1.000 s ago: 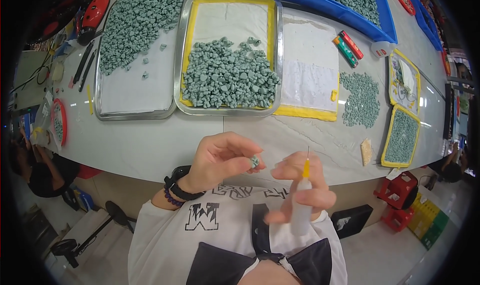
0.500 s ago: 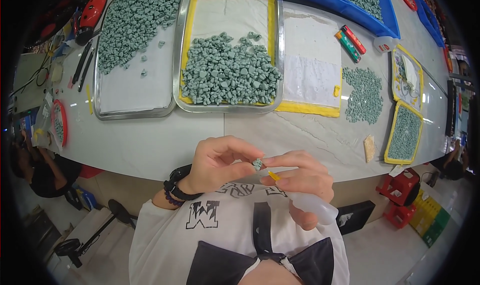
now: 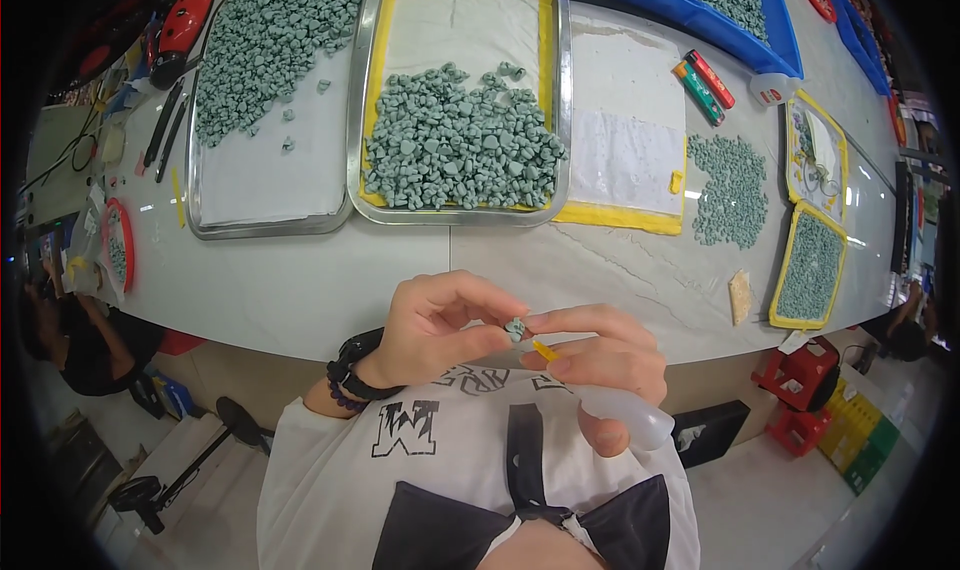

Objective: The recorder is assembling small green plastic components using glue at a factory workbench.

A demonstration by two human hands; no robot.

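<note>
Above the lap, left hand (image 3: 435,330) pinches a green piece (image 3: 515,328), fingers curled.

Left hand (image 3: 435,325) and right hand (image 3: 600,355) meet, fingertips seemingly pinched.

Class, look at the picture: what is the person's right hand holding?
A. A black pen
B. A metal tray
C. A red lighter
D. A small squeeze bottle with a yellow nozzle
D: the right hand grips a translucent squeeze bottle, yellow nozzle aimed at the small green piece pinched by the left hand.
</note>
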